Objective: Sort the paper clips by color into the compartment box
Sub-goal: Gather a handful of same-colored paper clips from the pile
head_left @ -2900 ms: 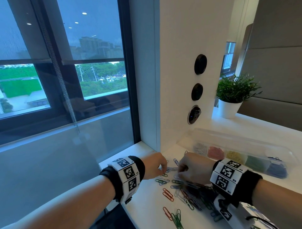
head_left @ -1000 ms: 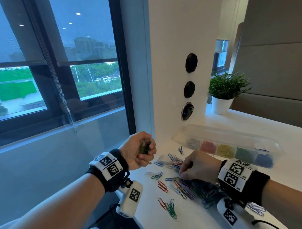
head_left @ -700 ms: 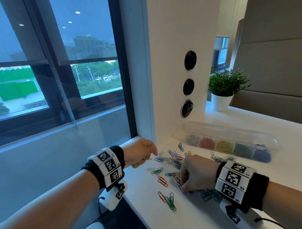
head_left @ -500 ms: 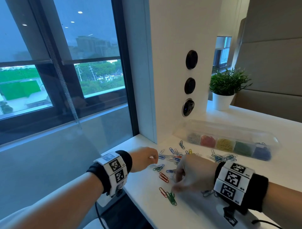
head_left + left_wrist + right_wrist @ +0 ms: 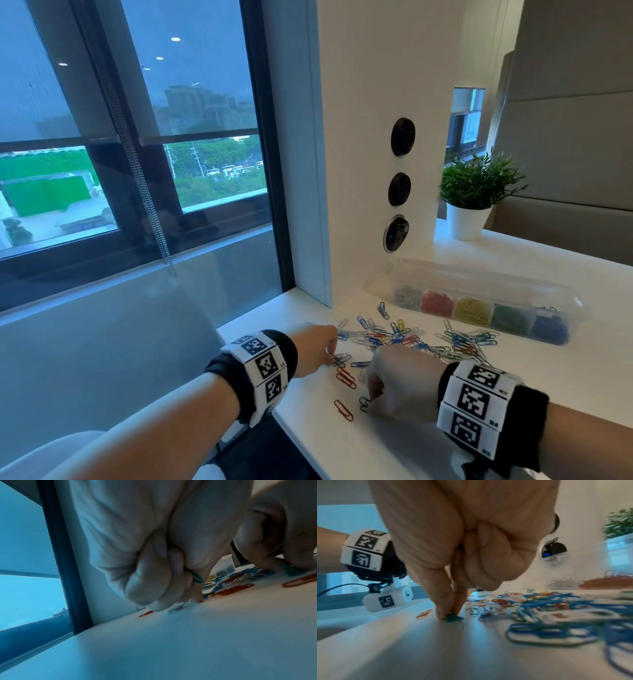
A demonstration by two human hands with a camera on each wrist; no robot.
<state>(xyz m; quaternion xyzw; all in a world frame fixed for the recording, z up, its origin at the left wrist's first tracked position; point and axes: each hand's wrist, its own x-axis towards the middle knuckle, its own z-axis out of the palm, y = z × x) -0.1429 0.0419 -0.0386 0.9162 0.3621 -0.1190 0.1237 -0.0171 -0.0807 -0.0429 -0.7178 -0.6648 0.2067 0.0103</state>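
Note:
A clear compartment box [image 5: 486,274] lies at the back right, holding silver, red, yellow, green and blue clips in separate cells. Loose mixed paper clips [image 5: 411,337] are scattered in front of it. My left hand [image 5: 331,356] is down at the table by a green clip [image 5: 339,360]; the left wrist view shows its fingers [image 5: 154,581] curled round green clips [image 5: 195,577]. My right hand [image 5: 369,399] is nearer the front edge. There its thumb and forefinger [image 5: 443,609] pinch a green clip [image 5: 454,617] that lies on the table.
Two red clips [image 5: 346,378] lie between my hands and another red clip [image 5: 343,409] lies nearer me. A white pillar with round sockets [image 5: 396,233] rises behind the clips. A potted plant [image 5: 474,195] stands at the back. The table's left edge [image 5: 260,325] drops off beside the window.
My left hand came down from a raised fist to the table. My right hand drew back from the pile toward the near green clips. The pile now lies spread out.

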